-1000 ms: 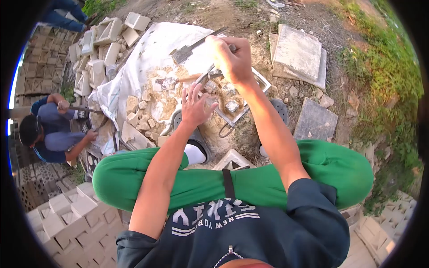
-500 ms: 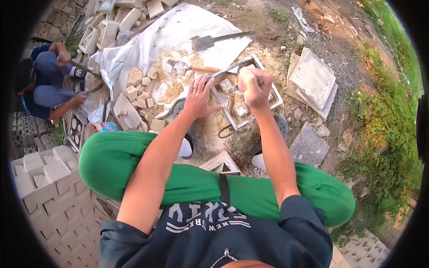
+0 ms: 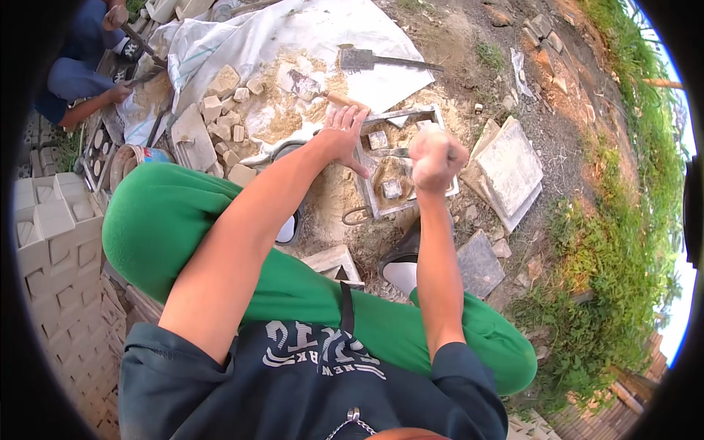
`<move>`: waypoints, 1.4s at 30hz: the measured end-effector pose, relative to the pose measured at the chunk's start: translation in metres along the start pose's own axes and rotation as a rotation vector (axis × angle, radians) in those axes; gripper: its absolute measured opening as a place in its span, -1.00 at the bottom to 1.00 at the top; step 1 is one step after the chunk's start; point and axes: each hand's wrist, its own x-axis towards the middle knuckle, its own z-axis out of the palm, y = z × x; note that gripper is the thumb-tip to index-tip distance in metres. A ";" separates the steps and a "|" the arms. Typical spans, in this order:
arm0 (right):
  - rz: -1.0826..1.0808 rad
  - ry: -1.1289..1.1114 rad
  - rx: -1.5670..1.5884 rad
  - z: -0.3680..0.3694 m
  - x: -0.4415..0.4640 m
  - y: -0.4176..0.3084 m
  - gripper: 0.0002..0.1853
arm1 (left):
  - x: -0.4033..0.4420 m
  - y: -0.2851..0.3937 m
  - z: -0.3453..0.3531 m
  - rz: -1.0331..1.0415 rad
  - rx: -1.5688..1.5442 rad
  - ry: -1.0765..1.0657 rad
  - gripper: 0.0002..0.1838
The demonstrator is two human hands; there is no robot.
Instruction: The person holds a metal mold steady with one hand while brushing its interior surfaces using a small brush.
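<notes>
A metal-edged mold frame point(image 3: 369, 192) with sandy material and small grey blocks point(image 3: 392, 189) inside lies on the ground between my feet. My left hand point(image 3: 343, 138) rests at the frame's upper left edge, its fingers stretched out. Above the right part of the frame, my right hand point(image 3: 438, 158) is closed in a fist round a tool point(image 3: 396, 152), whose flat dark end points left over the frame; its handle is hidden in the fist. A trowel point(image 3: 302, 83) with a wooden handle lies just beyond my left hand. Farther off, a flat dark spatula point(image 3: 357, 59) lies on the white sheet point(image 3: 293, 33).
A co-worker's hand point(image 3: 119, 92) and legs show at the upper left. Broken stone pieces point(image 3: 211, 109) lie left of the frame, stacked slabs point(image 3: 511, 172) to its right. A bucket point(image 3: 130, 163) stands by my left knee, near stacked pale blocks point(image 3: 55, 242).
The view has swung, shifting the surroundings. My right hand has come down from beyond the frame to its right part. My left hand has stayed spread near the frame's left side.
</notes>
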 end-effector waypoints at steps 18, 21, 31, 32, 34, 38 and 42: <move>-0.105 0.086 0.010 0.007 0.014 -0.046 -0.60 | 0.010 0.004 -0.008 -0.115 -0.063 -0.291 0.74; -0.047 0.107 -0.005 0.010 0.005 -0.033 -0.59 | 0.012 0.004 -0.008 -0.119 -0.048 -0.307 0.75; -0.014 0.179 -0.044 0.016 -0.007 -0.007 -0.62 | 0.012 0.003 -0.005 -0.135 -0.062 -0.309 0.76; 0.017 0.180 -0.051 0.016 -0.004 -0.020 -0.61 | 0.009 0.005 -0.007 -0.136 -0.066 -0.312 0.76; -0.002 0.206 0.008 0.022 -0.002 -0.032 -0.61 | 0.012 0.004 -0.008 -0.130 -0.063 -0.307 0.76; -0.020 0.164 -0.119 0.019 -0.026 0.035 -0.62 | 0.013 0.005 -0.010 -0.141 -0.052 -0.333 0.76; 0.107 0.134 -0.184 0.024 -0.031 0.045 -0.67 | 0.011 0.007 -0.010 -0.150 -0.047 -0.318 0.76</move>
